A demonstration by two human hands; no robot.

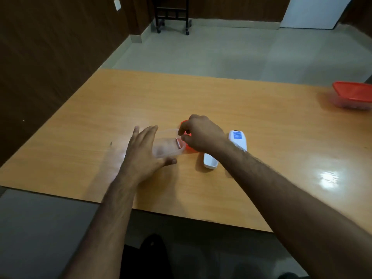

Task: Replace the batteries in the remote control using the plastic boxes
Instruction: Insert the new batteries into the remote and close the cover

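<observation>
A clear plastic box (165, 148) stands open on the wooden table (261, 121), with a red battery (178, 143) inside near its right wall. My left hand (144, 153) lies against the box's left side, fingers spread and flat. My right hand (199, 135) hovers over the box's right edge, fingers pinched together just above the battery; whether they hold anything is unclear. A red lid (189, 149) shows under that hand. The white remote control (237, 139) lies to the right, partly hidden by my right wrist. Its white battery cover (210, 163) rests beside it.
A second plastic box with a red lid (354, 95) sits at the table's far right edge. A dark wheeled stand (173, 15) is on the floor beyond the table. A brown wall runs along the left.
</observation>
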